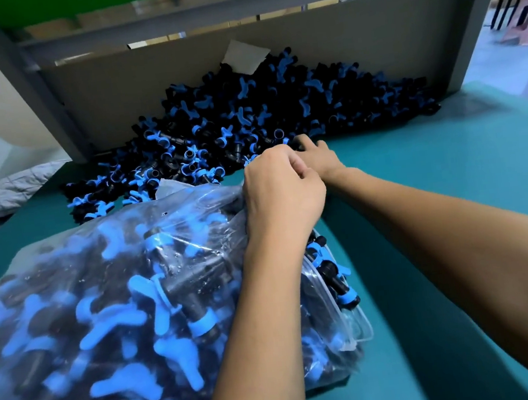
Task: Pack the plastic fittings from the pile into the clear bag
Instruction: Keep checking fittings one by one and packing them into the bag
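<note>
A big pile of black and blue plastic fittings (247,113) lies on the green table (431,166), against a grey board. In front of it at the lower left sits a large clear bag (103,298), nearly full of the same fittings. My left hand (279,191) is closed on the bag's upper edge near its mouth. Just beyond it, my right hand (318,156) reaches into the near edge of the pile with its fingers curled. The left hand hides most of those fingers, so I cannot tell whether they hold a fitting.
A grey cardboard board (369,32) stands upright behind the pile, inside a grey metal frame (479,30). A scrap of white paper (246,55) tops the pile. Grey quilted fabric (4,194) lies at the left table edge. A pink stool (527,22) stands at far right.
</note>
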{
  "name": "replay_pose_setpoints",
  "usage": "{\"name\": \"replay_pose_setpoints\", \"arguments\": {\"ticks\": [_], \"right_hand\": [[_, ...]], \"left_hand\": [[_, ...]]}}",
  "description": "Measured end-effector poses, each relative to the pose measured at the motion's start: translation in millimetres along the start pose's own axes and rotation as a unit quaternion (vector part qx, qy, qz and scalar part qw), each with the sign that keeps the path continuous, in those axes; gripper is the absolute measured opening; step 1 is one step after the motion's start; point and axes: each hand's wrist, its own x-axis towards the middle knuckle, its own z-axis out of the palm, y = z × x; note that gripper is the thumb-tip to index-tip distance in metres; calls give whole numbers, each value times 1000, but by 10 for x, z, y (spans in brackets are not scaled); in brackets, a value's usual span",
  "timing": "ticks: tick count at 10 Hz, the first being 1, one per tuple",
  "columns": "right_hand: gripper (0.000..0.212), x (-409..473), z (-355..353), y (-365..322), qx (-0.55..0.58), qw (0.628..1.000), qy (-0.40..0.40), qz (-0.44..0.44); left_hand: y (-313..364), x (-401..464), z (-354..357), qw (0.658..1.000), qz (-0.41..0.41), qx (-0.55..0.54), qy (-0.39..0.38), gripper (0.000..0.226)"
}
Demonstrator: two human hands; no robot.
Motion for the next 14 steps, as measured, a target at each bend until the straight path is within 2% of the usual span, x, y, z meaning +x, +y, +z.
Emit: {"name": "replay_pose_setpoints", "arguments": {"ticks": [1,2,3,4,5,6,7,8,9,10,11,12,13,14], "right_hand": [[43,-168,145,55,7,998,65,-17],[36,-399,212,122,76,987,137,-24],[32,-717,327,218,244,932,269,10],[32,-980,311,278,612,758,203,98],[13,-1148,224,347,797,587,116,83],[8,-1242,88,399,869,486,38,82],[16,-1268,35,378,853,513,0,93],[29,-1261,75,322,769,632,7,90],[34,-1258,104,299,764,639,11,89],[31,-1257,76,317,775,624,2,100],[31,-1272,61,336,774,623,-39,109],[26,-1292,29,357,812,574,-50,98],[12,-1306,-37,459,873,479,-60,63],[15,-1325,-80,555,857,514,-31,-6]], "left_hand": [[-1,-8,-9,1000,-1,-4,-5,17],[-6,-10,-9,1000,-1,-4,-9,17],[-18,-20,3,1000,-2,-7,-10,15],[-45,-21,16,1000,-2,-2,-14,18],[-87,-6,32,998,4,20,-55,36],[-107,-17,50,994,11,9,-105,39],[-105,-26,58,993,29,-32,-107,25],[-107,-19,65,992,51,-67,-92,30],[-105,-25,80,986,90,-75,-119,42],[-96,-29,75,982,121,-82,-123,55],[-79,-43,64,977,153,-57,-135,42],[-90,-32,63,981,137,-65,-119,25],[-120,-6,67,986,99,-89,-96,19],[-134,14,80,986,71,-113,-97,17]]}}
